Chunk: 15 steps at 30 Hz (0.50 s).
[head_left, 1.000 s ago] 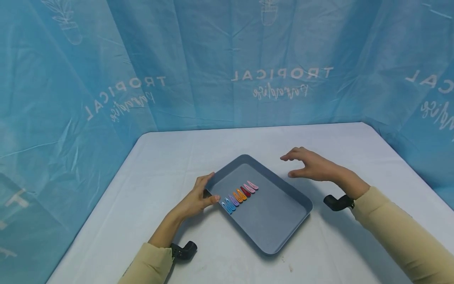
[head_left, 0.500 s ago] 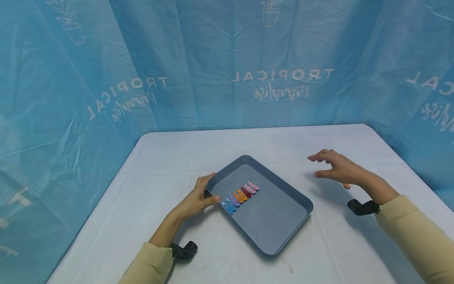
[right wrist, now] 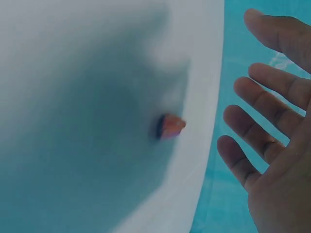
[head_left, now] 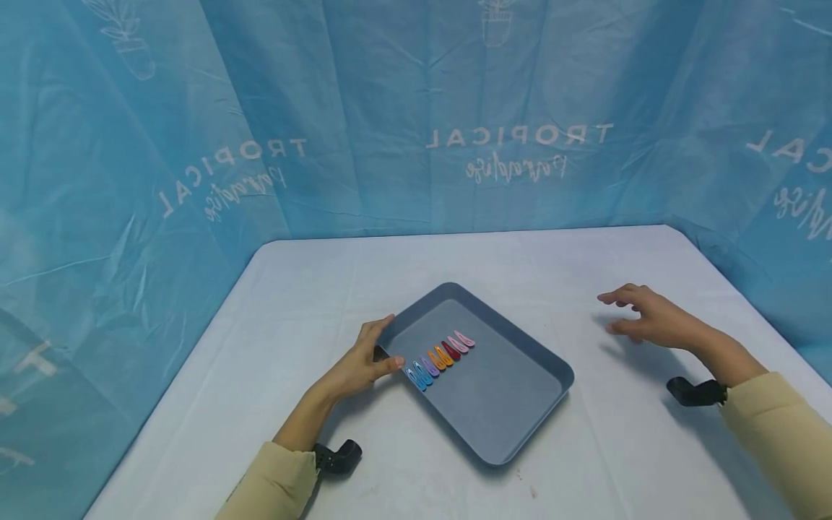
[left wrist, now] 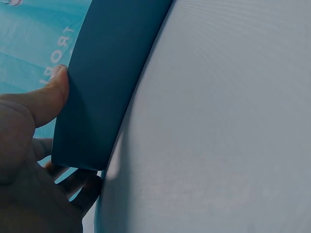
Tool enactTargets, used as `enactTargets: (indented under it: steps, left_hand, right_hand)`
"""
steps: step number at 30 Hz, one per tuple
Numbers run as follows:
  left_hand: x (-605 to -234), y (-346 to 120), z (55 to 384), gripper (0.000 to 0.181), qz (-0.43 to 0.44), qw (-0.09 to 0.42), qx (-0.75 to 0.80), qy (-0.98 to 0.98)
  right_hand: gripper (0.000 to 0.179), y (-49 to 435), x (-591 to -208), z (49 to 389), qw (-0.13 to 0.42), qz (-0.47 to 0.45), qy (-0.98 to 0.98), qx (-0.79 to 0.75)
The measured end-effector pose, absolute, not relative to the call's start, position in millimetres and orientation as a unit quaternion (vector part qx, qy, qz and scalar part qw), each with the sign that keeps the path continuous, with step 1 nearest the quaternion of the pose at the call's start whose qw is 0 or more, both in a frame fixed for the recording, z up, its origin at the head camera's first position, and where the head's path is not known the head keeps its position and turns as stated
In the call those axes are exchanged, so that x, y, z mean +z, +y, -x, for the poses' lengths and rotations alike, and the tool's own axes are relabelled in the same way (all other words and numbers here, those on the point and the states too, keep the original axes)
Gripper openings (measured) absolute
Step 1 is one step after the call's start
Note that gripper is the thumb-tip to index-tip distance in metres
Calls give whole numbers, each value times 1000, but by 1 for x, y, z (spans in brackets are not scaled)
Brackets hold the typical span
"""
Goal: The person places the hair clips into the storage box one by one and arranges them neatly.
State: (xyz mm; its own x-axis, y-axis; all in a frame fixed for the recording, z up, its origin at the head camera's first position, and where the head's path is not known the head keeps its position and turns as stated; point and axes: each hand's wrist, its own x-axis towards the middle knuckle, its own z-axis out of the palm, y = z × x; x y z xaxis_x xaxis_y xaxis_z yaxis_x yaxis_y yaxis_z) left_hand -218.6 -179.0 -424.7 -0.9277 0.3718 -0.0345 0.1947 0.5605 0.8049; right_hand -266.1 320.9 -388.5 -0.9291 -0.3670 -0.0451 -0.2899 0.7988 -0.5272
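Note:
A grey rectangular tray lies turned at an angle on the white table. Inside it, several snap hair clips form a slanting row, from blue clips through purple, orange and a red clip to pink clips. My left hand grips the tray's left corner, thumb at the rim and fingers around the outside, as the left wrist view shows. To the right of the tray my right hand hovers over the table, fingers spread and holding nothing. Below it, in the right wrist view, is a small blurred orange thing.
White cloth covers the table. A blue printed curtain hangs behind it and along both sides. A black wrist camera sits on the left wrist, another camera on the right.
My right hand has moved right, away from the tray. An orange clip that showed by the right wrist half a second ago is now hidden in the head view. The left hand and tray have stayed put.

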Motion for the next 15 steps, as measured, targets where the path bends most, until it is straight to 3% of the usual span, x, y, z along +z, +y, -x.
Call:
enactTargets:
  steps: [15]
  left_hand:
    - [-424, -179, 218, 83, -170, 100, 441, 876]
  right_hand:
    - [58, 350, -400, 262, 54, 172, 951, -251]
